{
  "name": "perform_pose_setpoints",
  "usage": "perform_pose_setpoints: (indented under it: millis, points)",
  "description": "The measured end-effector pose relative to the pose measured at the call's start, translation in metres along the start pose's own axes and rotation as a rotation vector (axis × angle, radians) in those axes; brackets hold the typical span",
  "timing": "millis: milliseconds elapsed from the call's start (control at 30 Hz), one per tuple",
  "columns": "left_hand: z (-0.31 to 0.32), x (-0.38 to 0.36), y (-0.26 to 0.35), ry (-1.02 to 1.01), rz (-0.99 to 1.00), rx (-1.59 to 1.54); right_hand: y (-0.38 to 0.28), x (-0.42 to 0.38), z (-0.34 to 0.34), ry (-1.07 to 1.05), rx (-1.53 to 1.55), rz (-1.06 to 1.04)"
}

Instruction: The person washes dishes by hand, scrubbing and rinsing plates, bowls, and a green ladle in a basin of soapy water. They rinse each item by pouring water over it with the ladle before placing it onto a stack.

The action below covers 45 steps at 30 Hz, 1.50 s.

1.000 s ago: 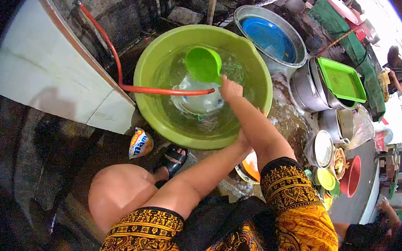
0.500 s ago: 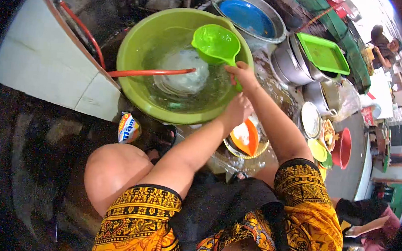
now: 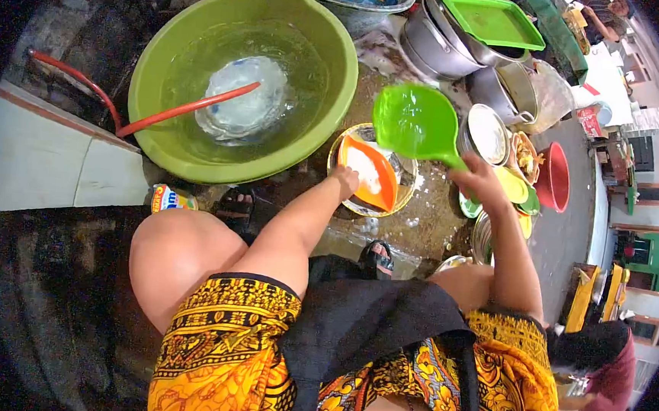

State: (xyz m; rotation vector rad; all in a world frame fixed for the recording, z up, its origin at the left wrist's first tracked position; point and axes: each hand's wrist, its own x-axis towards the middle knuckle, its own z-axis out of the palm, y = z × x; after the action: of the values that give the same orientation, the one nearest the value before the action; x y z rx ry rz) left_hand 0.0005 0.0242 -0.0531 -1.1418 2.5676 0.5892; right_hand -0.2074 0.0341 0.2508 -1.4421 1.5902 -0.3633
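Note:
My right hand [image 3: 480,182] grips the handle of a bright green dipper [image 3: 415,124], held in the air to the right of the big basin. My left hand [image 3: 345,181] is at the left edge of an orange scoop-like dish [image 3: 379,180] with white contents; its fingers are bent, and what they hold is too small to tell. The orange dish rests in a round yellow-rimmed container [image 3: 404,201]. At the left, a large olive-green basin [image 3: 336,113] holds water, with pale dishes [image 3: 237,106] under the surface and a red hose [image 3: 191,109] reaching in over the rim.
Metal pots [image 3: 438,51] with a green tray [image 3: 491,20] stand beyond. Stacked plates [image 3: 513,185] and a red basin [image 3: 553,177] are on the right. A tiled ledge [image 3: 43,155] is at the left, above a detergent packet [image 3: 169,198]. A person [image 3: 608,378] is at the lower right.
My right hand has carried the green dipper from over the basin to the right. My left hand has moved down to the orange dish. The view has shifted, putting the basin further left.

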Motion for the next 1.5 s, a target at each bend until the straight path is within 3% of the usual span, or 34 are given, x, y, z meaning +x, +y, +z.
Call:
perform_pose_setpoints:
  millis: [33,67,133,200,367,433,467,533,567,633,733,800,867,900,933,967,1033,1067,1100,1133,1200,1233,1300,1333,1367,1500]
  points:
    - [0.006,0.003,0.003,-0.069,-0.007,0.002,0.017,-0.005,-0.005,-0.012,-0.019,0.037]
    - [0.008,0.001,0.005,0.061,0.109,0.138,0.029,-0.01,-0.008,-0.041,-0.074,0.072]
    - [0.002,0.009,0.013,0.1,0.095,0.082,0.075,-0.011,-0.018,-0.089,-0.174,0.135]
    - [-0.012,0.017,0.026,0.082,0.065,-0.02,0.073,-0.022,-0.016,-0.107,-0.363,0.2]
    - [-0.044,0.01,0.057,-0.069,-0.033,-0.104,0.118,-0.024,-0.02,-0.196,-0.141,0.095]
    - [-0.07,-0.006,0.067,-0.163,-0.082,-0.109,0.142,-0.02,-0.027,-0.251,-0.258,0.072]
    - [-0.078,-0.009,0.074,-0.195,-0.087,-0.09,0.129,-0.02,-0.027,-0.263,-0.251,0.059]
    - [-0.034,0.028,0.072,-0.16,0.11,0.054,0.103,-0.029,-0.029,-0.264,-0.279,0.055]
    - [-0.029,0.029,0.067,-0.114,0.322,0.194,0.105,-0.029,-0.032,-0.264,-0.273,0.054]
    - [-0.03,0.024,0.065,0.103,0.248,-0.136,0.111,-0.03,-0.041,-0.233,-0.316,0.089]
    - [0.0,0.055,0.07,0.101,0.156,-0.041,0.098,-0.035,-0.053,-0.152,-0.47,-0.021]
    - [-0.062,0.013,0.067,0.194,-0.018,-0.222,0.09,-0.037,-0.055,-0.064,-0.555,-0.112]
    - [-0.066,0.019,0.066,0.219,-0.08,-0.474,0.096,-0.036,-0.062,-0.062,-0.509,-0.061]
    - [-0.076,0.015,0.063,0.238,0.065,-0.521,0.115,-0.033,-0.069,-0.027,-0.593,-0.059]
    - [-0.079,0.022,0.065,0.243,0.008,-0.549,0.098,-0.035,-0.069,-0.024,-0.699,-0.03]
    - [-0.084,0.032,0.06,0.254,-0.063,-0.562,0.095,-0.033,-0.072,-0.021,-0.602,-0.003]
    - [-0.086,0.041,0.051,0.104,-0.098,-1.195,0.095,-0.033,-0.076,0.026,-0.57,0.002]
    - [-0.086,0.051,0.046,0.127,-0.054,-1.55,0.062,-0.039,-0.071,-0.01,-0.415,0.238]
    - [-0.085,0.06,0.041,0.14,-0.004,-1.905,0.077,-0.037,-0.078,-0.007,-0.448,0.213]
    - [-0.086,0.067,0.031,0.517,-0.054,-1.567,0.07,-0.037,-0.078,-0.018,-0.43,0.224]
    - [-0.118,0.059,0.007,0.63,-0.074,-1.538,0.068,-0.038,-0.081,-0.012,-0.388,0.248]
    - [-0.135,0.058,-0.008,0.799,-0.12,-1.275,0.069,-0.037,-0.08,-0.015,-0.389,0.255]
    - [-0.19,0.016,-0.025,0.904,0.033,-1.261,0.069,-0.037,-0.08,-0.022,-0.403,0.261]
    - [-0.211,0.003,-0.034,0.963,0.166,-1.487,0.068,-0.036,-0.079,-0.042,-0.423,0.257]
    - [-0.235,-0.017,-0.037,1.089,0.177,-1.527,0.065,-0.035,-0.076,-0.039,-0.417,0.257]
    - [-0.295,-0.107,-0.059,1.334,-0.007,-1.205,0.056,-0.032,-0.07,-0.095,-0.492,0.252]
